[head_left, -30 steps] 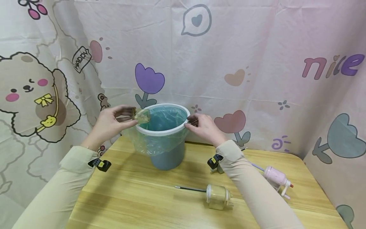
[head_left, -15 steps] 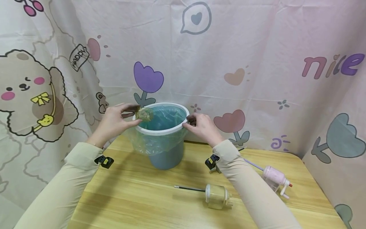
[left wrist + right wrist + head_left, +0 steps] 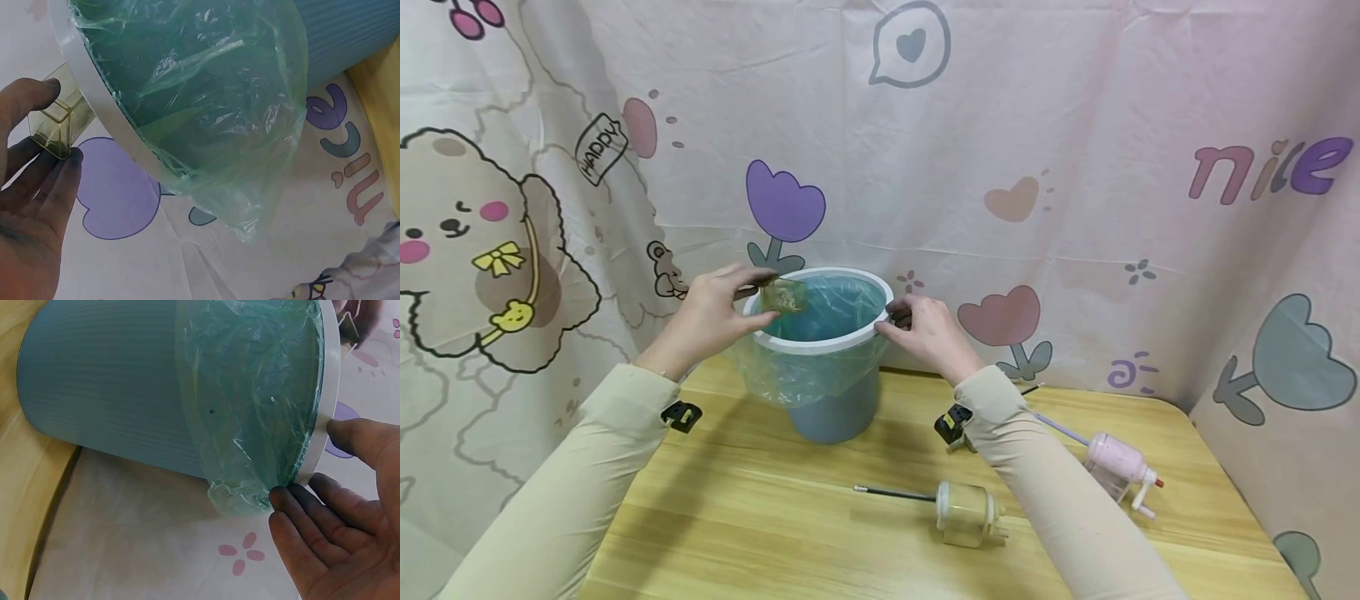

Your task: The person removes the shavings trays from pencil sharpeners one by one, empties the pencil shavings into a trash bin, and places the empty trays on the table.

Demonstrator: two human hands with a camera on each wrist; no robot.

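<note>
A small see-through yellow plastic box (image 3: 784, 295), like a pencil sharpener's shavings drawer, is pinched between the thumb and fingers of my left hand (image 3: 718, 312). Pale bits show inside it. It is tilted over the left side of the mouth of a blue trash bin (image 3: 835, 408). A green plastic bag (image 3: 797, 379) lines the bin and folds down over the outside, under the white rim (image 3: 820, 346). At the right side of that rim, my right hand (image 3: 928, 329) holds on, its thumb (image 3: 350, 434) against the white ring and fingers at the outer edge.
A yellow rotary pencil sharpener (image 3: 966, 514) with a black pencil (image 3: 895, 493) in it lies on the wooden table (image 3: 737, 525). Farther right lies a pink sharpener (image 3: 1116, 458) with a purple pencil (image 3: 1060, 427). A printed curtain (image 3: 1075, 100) hangs behind.
My left hand has moved right with the yellow box, which now hangs further over the bin's mouth. The right hand stays at the rim.
</note>
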